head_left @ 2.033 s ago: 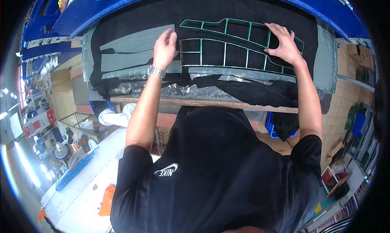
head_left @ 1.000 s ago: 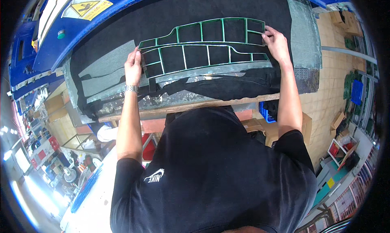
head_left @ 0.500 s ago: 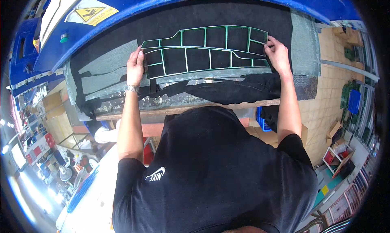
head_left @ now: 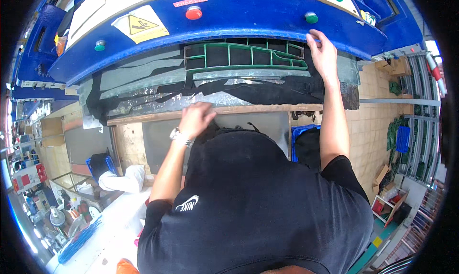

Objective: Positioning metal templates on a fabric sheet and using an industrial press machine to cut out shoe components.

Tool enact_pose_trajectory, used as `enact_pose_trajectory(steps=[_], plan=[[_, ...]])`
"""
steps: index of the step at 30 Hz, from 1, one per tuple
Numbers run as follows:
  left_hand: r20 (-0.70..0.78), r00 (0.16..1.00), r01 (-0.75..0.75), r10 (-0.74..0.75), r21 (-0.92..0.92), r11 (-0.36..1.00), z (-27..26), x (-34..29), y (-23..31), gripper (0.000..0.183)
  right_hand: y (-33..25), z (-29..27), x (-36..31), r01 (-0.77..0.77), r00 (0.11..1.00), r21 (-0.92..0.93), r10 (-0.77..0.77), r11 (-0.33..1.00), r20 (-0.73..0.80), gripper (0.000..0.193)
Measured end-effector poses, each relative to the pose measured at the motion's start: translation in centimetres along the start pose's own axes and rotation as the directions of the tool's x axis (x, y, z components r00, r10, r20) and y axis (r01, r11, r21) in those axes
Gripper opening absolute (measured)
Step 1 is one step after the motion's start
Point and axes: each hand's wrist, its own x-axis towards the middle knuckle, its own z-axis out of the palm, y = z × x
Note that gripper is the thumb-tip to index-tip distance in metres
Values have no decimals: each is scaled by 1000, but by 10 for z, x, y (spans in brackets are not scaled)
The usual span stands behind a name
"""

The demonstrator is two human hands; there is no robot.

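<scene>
A green-edged metal cutting die (head_left: 239, 56), divided into several cells, lies on black sheet material under the front of a blue press beam (head_left: 229, 31); its far part is hidden. My right hand (head_left: 324, 59) is raised beside the die's right end, fingers stretched up toward a green push button (head_left: 311, 18), apart from it. Nothing is in that hand. My left hand (head_left: 196, 120), with a watch on its wrist, hangs near the table's front edge, its fingers a little bent and apart, with nothing visible in them.
The beam carries a red button (head_left: 193, 13), another green button (head_left: 99, 45) and a yellow warning label (head_left: 140, 24). Black scraps (head_left: 239, 90) lie along the table's wooden front edge (head_left: 215, 112). Blue crates (head_left: 306, 130) stand below, and a white-covered surface (head_left: 110, 212) is at my left.
Both hands have let go of the die. My left hand has drawn back toward my body; my right has risen toward the beam. The beam now covers the die's far part.
</scene>
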Motion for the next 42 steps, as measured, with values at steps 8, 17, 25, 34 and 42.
enact_pose_trajectory(steps=[8,17,25,34,42], plan=[[-217,969,-57,115,255,965,14,44,-5,49,4,9,55,-181,983,245,175,953,45,33],[-100,995,30,3,324,946,-8,88,-7,54,17,55,-64,74,857,-250,67,965,511,37],[-218,965,-59,144,354,934,3,75,-17,51,29,67,-126,174,915,-385,-5,907,402,46],[-224,973,24,54,328,944,5,78,-9,47,27,77,-120,146,921,-477,57,867,385,42],[-237,968,0,85,337,941,18,58,-7,46,30,67,-140,196,892,-442,28,876,451,40]])
